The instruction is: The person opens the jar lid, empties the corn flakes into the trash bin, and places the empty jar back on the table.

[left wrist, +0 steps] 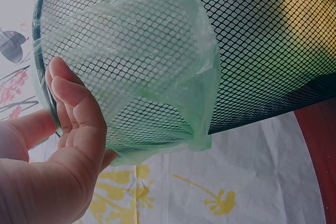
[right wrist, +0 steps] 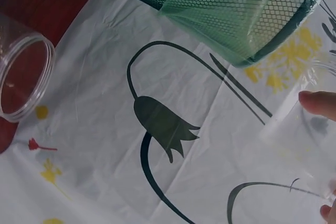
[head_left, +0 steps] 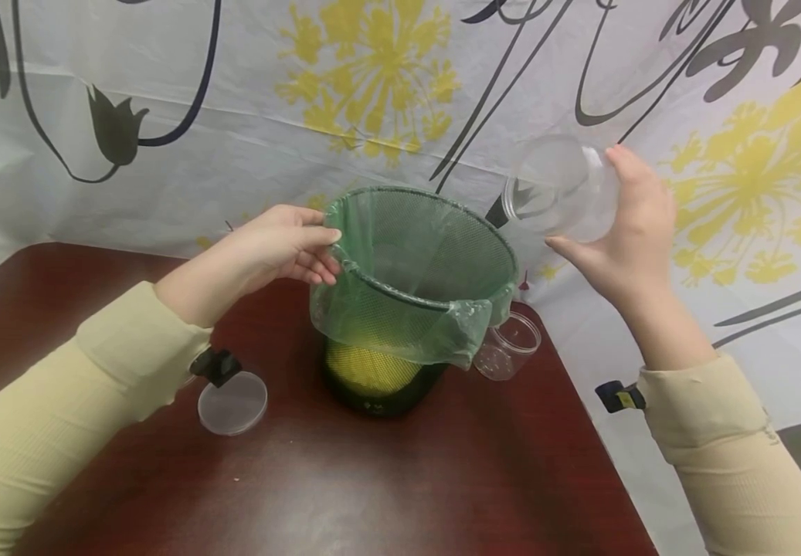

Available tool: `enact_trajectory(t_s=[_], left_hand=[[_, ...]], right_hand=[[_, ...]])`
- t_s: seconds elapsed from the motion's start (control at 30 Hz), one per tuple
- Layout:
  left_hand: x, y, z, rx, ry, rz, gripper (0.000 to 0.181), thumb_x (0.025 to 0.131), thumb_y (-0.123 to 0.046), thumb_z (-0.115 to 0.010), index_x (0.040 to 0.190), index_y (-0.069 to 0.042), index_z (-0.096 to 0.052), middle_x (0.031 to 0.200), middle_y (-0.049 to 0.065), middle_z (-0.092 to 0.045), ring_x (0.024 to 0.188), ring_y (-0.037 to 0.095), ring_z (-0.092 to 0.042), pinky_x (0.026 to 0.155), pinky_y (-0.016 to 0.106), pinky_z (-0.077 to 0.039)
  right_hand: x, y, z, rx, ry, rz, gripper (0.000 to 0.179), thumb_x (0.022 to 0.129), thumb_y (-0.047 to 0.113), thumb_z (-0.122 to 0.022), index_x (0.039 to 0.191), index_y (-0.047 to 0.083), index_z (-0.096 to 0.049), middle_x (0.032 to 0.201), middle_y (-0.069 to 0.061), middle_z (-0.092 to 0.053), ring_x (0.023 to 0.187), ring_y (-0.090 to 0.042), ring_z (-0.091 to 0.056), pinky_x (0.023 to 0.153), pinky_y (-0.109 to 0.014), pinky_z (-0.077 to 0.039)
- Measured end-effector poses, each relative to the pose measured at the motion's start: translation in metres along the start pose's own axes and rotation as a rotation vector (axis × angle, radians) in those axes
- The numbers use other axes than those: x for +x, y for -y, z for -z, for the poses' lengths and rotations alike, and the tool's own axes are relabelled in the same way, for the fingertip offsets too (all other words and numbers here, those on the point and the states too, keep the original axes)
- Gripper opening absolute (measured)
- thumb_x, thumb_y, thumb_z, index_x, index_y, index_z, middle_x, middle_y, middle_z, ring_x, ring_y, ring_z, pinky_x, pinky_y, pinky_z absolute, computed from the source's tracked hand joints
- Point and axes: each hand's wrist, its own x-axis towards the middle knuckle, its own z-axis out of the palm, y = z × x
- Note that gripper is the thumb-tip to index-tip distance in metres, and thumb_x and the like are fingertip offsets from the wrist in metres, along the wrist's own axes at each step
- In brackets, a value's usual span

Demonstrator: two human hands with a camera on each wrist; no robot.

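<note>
A dark mesh wastebasket (head_left: pixel 372 371) stands upright on the table, lined with a green plastic bag (head_left: pixel 400 324) folded over its rim. My left hand (head_left: pixel 285 243) pinches the rim and bag at the basket's left side; in the left wrist view the thumb (left wrist: pixel 37 127) lies on one side of the rim. Up to the right of the basket, my right hand (head_left: pixel 639 224) grips a clear plastic jar (head_left: pixel 560 189), tilted with its mouth toward the basket. Part of that jar (right wrist: pixel 294 135) shows at the right wrist view's edge.
Another clear jar (head_left: pixel 507 347) stands behind the basket's right side, near the table edge. A clear round lid (head_left: pixel 233 403) lies on the dark red table (head_left: pixel 303 479), left of the basket. A white sheet with printed flowers (head_left: pixel 233 85) hangs behind.
</note>
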Motion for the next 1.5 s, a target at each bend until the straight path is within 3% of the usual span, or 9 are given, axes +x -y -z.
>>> enact_trajectory(t_s=[0.3, 0.57, 0.73, 0.93, 1.3, 1.5], left_hand=[[-0.001, 0.001, 0.001, 0.003, -0.002, -0.002, 0.071, 0.102, -0.015, -0.046, 0.151, 0.003, 0.003, 0.079, 0.011, -0.065, 0.067, 0.017, -0.065, 0.066, 0.028, -0.054], [0.0, 0.001, 0.001, -0.007, -0.005, -0.002, 0.071, 0.102, -0.014, -0.046, 0.151, 0.003, 0.003, 0.077, 0.01, -0.065, 0.066, 0.017, -0.065, 0.064, 0.027, -0.054], [0.0, 0.001, 0.002, -0.013, -0.006, 0.0, 0.071, 0.102, -0.014, -0.047, 0.151, 0.003, 0.002, 0.077, 0.01, -0.065, 0.066, 0.017, -0.065, 0.064, 0.027, -0.053], [-0.001, 0.001, 0.003, -0.016, -0.007, -0.002, 0.071, 0.102, -0.014, -0.047, 0.151, 0.003, 0.002, 0.076, 0.01, -0.065, 0.066, 0.017, -0.065, 0.065, 0.027, -0.054], [0.001, 0.002, 0.001, -0.006, -0.003, 0.0, 0.071, 0.102, -0.015, -0.047, 0.151, 0.002, 0.002, 0.079, 0.011, -0.065, 0.067, 0.018, -0.066, 0.067, 0.028, -0.054], [0.001, 0.001, 0.0, -0.008, 0.0, -0.003, 0.071, 0.102, -0.014, -0.047, 0.151, 0.002, 0.002, 0.079, 0.011, -0.065, 0.067, 0.018, -0.065, 0.066, 0.028, -0.054]], right_hand=[[-0.013, 0.0, 0.002, 0.155, 0.052, -0.36, 0.1, 0.053, 0.007, -0.092, 0.14, 0.018, -0.044, 0.135, -0.003, -0.049, 0.122, -0.015, -0.043, 0.102, -0.027, -0.029], [-0.024, -0.001, 0.001, 0.255, 0.102, -0.548, 0.091, 0.061, 0.01, -0.09, 0.137, 0.018, -0.041, 0.134, -0.003, -0.047, 0.124, -0.011, -0.041, 0.104, -0.028, -0.027], [-0.031, -0.003, 0.0, 0.283, 0.128, -0.634, 0.092, 0.065, 0.014, -0.088, 0.141, 0.016, -0.037, 0.14, -0.007, -0.043, 0.129, -0.013, -0.038, 0.106, -0.027, -0.025], [-0.04, -0.005, -0.002, 0.32, 0.148, -0.727, 0.095, 0.067, 0.018, -0.088, 0.144, 0.016, -0.033, 0.141, -0.006, -0.042, 0.129, -0.02, -0.038, 0.103, -0.028, -0.03], [-0.066, -0.008, -0.007, 0.439, 0.115, -0.82, 0.087, 0.07, 0.008, -0.085, 0.139, 0.015, -0.034, 0.134, 0.0, -0.042, 0.125, -0.018, -0.039, 0.098, -0.028, -0.036], [-0.084, -0.011, -0.012, 0.428, 0.142, -0.885, 0.086, 0.073, 0.01, -0.084, 0.141, 0.013, -0.032, 0.136, -0.002, -0.044, 0.124, -0.017, -0.041, 0.092, -0.025, -0.038]])
